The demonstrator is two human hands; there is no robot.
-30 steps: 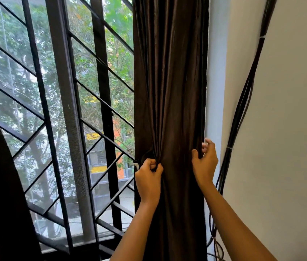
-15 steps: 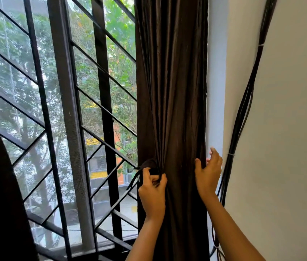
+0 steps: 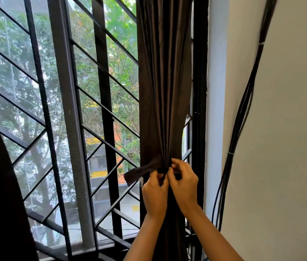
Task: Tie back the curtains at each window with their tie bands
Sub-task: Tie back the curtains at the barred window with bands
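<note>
Judging by sheen, the curtain (image 3: 164, 91) is deemed soft, slippery; the limp tie band (image 3: 141, 171) is pinched at the gathered waist by left hand (image 3: 155, 193) and right hand (image 3: 184, 183).

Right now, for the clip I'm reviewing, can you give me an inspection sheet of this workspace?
Surface: nothing seen; the work is done at a window.
Job's things: dark brown satin curtain gathered into a bunch; dark brown fabric tie band at its waist, with one end sticking out to the left.
Clutter: nothing seen.
Hands: left hand and right hand meet at the front of the bunch, fingers curled and pinching the band.
Cables: bundle of black cables runs down the white wall, bound by pale ties.
Surroundings: black metal window grille with diagonal bars; trees and buildings outside.
</note>
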